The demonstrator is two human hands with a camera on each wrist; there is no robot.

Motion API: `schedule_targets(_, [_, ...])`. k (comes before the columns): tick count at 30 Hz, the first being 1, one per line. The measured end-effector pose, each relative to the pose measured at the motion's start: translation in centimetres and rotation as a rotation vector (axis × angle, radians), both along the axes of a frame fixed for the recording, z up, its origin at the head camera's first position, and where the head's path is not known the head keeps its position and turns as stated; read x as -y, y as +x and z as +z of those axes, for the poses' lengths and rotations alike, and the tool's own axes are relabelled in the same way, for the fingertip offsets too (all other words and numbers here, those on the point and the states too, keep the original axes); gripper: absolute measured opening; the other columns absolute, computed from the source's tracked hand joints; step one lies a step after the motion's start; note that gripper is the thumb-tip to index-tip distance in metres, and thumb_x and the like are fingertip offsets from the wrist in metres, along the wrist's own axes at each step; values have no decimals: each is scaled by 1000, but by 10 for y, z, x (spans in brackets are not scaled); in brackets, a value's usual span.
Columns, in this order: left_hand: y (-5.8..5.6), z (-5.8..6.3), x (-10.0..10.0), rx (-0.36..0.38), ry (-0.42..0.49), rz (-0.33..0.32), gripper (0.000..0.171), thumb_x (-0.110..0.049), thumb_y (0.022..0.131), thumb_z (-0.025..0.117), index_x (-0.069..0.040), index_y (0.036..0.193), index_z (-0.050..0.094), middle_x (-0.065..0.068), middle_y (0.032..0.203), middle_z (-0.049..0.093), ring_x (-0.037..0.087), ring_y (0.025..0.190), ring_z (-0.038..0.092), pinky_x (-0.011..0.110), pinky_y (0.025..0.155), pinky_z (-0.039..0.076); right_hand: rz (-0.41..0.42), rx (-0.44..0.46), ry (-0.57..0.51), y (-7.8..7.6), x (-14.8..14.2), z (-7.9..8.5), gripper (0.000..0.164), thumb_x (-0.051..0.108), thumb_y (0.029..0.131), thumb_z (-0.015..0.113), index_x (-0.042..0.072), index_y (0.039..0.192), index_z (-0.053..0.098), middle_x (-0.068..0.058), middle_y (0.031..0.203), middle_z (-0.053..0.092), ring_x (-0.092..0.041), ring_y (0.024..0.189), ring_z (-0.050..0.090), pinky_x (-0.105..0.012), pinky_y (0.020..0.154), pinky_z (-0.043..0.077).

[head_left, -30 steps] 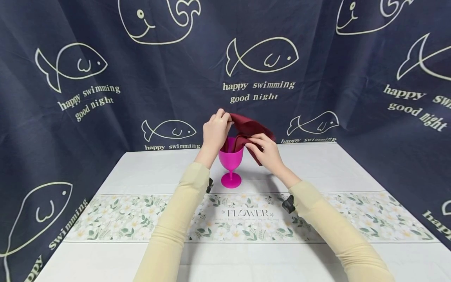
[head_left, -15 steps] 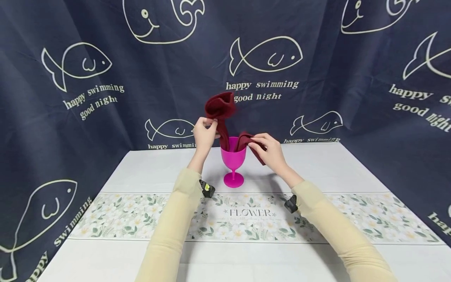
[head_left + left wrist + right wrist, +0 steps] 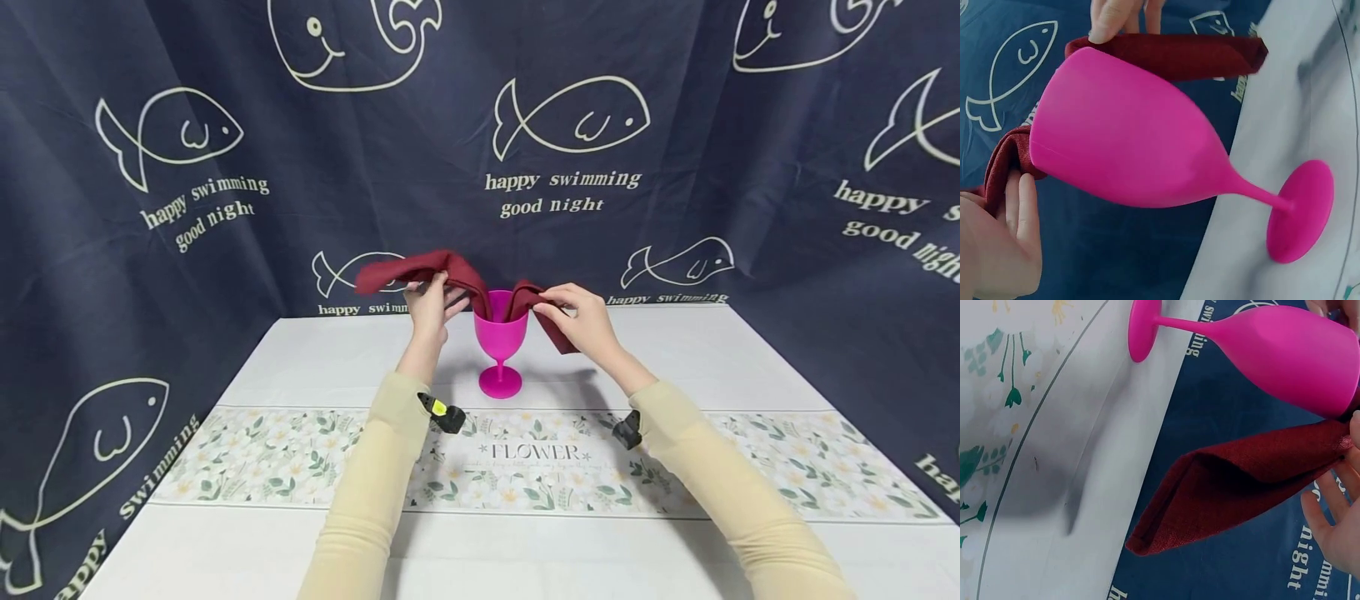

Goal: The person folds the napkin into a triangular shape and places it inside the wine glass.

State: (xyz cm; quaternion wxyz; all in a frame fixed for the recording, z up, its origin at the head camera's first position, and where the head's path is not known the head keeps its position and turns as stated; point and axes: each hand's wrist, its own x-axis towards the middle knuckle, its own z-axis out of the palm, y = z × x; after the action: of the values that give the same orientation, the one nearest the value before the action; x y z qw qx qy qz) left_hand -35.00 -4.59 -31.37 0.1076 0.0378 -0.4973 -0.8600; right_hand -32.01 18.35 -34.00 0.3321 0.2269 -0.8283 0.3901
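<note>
A bright pink goblet [image 3: 501, 335] stands upright towards the back of the table. From its mouth comes a dark red cloth napkin [image 3: 467, 280], one end out to each side. The left part arches over my left hand [image 3: 429, 310], its far end hanging out leftward; in the left wrist view straight fingers [image 3: 1025, 209] lie beneath the cloth beside the rim. On the other side my right hand [image 3: 583, 318] pinches the napkin's right part near the rim, and its folded end [image 3: 1235, 494] hangs down. The cloth inside the bowl is hidden.
The white table [image 3: 247, 550] carries a floral printed band [image 3: 285, 467] lettered FLOWER across it. A dark blue curtain [image 3: 420, 167] with fish drawings hangs close behind the table. Small black cameras [image 3: 447, 417] sit at both wrists.
The napkin's left part has swung from right of my left hand, up over it, and down to the left. My left hand has moved left and lower; the right hand keeps its pinch.
</note>
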Motion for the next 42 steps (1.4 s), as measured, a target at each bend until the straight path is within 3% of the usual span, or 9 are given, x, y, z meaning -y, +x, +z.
schedule_targets(2, [0,-1,1,63,64,-38,27,-18,92,54,-9,117,47,8,98,67,20,85,70,39,78,56,0,1,1,0,0,0,23,18,79,76,6,99,74,-5,96,70,-18,89,64,-34,77,53])
schedule_targets(5, [0,-2,2,110,124,-65,25,-20,94,51,-9,116,50,5,95,65,21,92,66,39,82,55,8,1,-1,0,0,1,23,18,79,76,6,99,74,-6,96,70,-18,89,64,-35,77,54])
schedule_targets(10, [1,-2,2,97,125,-28,10,-22,94,54,-13,97,53,0,84,63,14,81,64,36,82,55,27,-11,2,0,-1,2,23,17,78,76,5,98,74,-7,96,70,-19,89,65,-37,77,54])
schedule_targets(13, [2,-2,2,85,110,0,15,-27,93,57,-15,88,51,-1,82,64,10,74,65,32,76,57,44,-10,9,-2,-3,2,22,17,79,76,5,98,74,-7,96,70,-20,89,65,-37,77,55])
schedule_targets(19, [5,-4,9,91,94,25,23,-35,89,62,-15,85,54,-2,79,65,8,68,66,26,64,57,48,33,37,-5,-7,2,20,18,81,73,7,99,74,-6,96,71,-18,91,65,-31,77,53])
schedule_targets(23, [8,-5,13,129,82,15,25,-35,89,63,-12,84,53,-2,76,63,7,61,65,28,68,57,48,52,30,-6,-8,3,20,18,80,74,8,97,74,-6,95,71,-19,90,65,-32,77,53])
schedule_targets(27, [8,-9,17,166,100,-17,27,-37,91,60,-11,86,56,0,79,62,7,59,63,32,77,56,45,52,25,-6,-9,4,19,18,80,75,7,96,74,-7,94,71,-20,90,66,-37,80,54])
schedule_targets(33, [8,-16,22,196,137,-62,28,-37,94,54,-10,89,63,-2,79,67,8,57,61,24,63,56,25,33,30,-7,-10,0,19,17,79,75,8,96,74,-7,94,72,-21,89,67,-38,80,54])
schedule_targets(42, [12,-22,31,182,110,-164,42,-37,96,50,-3,116,64,-5,81,72,5,55,59,20,59,52,23,32,33,-3,-4,-3,17,12,82,71,6,98,71,-9,90,72,-23,84,68,-39,77,54])
